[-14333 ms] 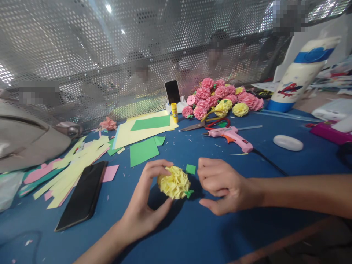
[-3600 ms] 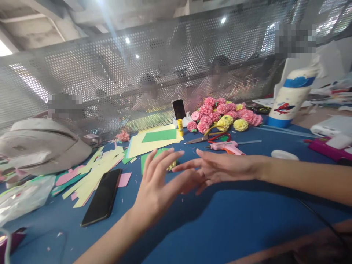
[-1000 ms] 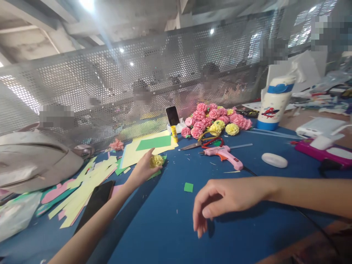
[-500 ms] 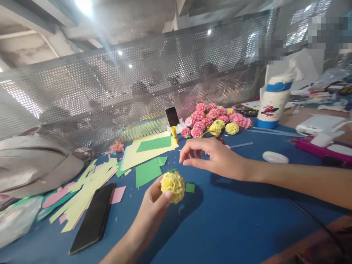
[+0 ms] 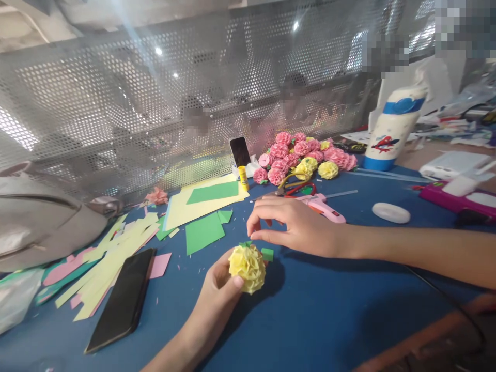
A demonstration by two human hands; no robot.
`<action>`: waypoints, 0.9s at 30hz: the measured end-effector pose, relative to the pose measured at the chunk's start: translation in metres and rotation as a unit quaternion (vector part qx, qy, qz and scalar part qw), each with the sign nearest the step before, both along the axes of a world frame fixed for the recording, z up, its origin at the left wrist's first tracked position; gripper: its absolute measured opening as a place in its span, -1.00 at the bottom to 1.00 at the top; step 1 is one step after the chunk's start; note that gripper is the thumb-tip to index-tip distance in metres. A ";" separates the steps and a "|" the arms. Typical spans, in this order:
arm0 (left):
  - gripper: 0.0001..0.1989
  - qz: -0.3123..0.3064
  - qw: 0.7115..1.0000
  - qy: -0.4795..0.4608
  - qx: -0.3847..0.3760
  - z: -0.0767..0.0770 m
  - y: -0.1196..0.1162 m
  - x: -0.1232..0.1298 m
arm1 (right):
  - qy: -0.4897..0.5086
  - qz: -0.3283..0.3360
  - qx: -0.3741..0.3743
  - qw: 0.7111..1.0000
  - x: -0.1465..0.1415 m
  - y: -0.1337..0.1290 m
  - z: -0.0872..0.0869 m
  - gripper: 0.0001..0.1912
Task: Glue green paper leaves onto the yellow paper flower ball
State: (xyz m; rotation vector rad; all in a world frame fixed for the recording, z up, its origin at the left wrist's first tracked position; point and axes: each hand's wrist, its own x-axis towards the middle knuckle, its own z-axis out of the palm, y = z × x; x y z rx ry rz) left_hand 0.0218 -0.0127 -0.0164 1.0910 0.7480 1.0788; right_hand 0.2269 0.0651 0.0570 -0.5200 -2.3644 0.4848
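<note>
My left hand point(image 5: 222, 281) is closed around a yellow paper flower point(image 5: 250, 268) made of ruffled petals, its thumb pressing on the near side. A small green paper piece point(image 5: 245, 244) shows at the flower's top edge. Just above and to the right of it hovers my right hand point(image 5: 296, 227), fingers loosely curved and nothing visible between them. A small green paper square point(image 5: 267, 254) lies on the table behind the flower. Beyond my right hand are a pink glue gun point(image 5: 327, 209) and scissors point(image 5: 302, 188) with red and yellow handles, partly covered.
Pink and yellow paper flowers point(image 5: 281, 151) are heaped at the back, near a glue stick point(image 5: 243, 178) and a propped phone point(image 5: 240, 151). Paper strips point(image 5: 112, 263), green sheets point(image 5: 205, 232) and a dark phone point(image 5: 122, 299) lie left. A bottle point(image 5: 395, 129) stands right.
The view has tilted down and shifted slightly. My right hand has come lower and closer to the top of the yellow flower, and more of the glue gun shows. The left hand keeps its hold.
</note>
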 end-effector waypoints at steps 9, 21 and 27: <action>-0.46 -0.007 0.999 -0.031 -0.006 -0.003 0.001 -0.001 | -0.017 -0.003 -0.013 1.000 0.000 -0.005 0.000 -0.94; -0.47 -0.006 0.999 -0.048 -0.021 -0.007 0.001 -0.003 | -0.019 -0.008 -0.019 1.000 -0.001 -0.004 -0.003 -0.92; -0.46 0.006 0.999 -0.042 -0.027 -0.004 0.000 -0.002 | -0.023 -0.014 -0.023 0.999 -0.001 -0.004 -0.002 -0.91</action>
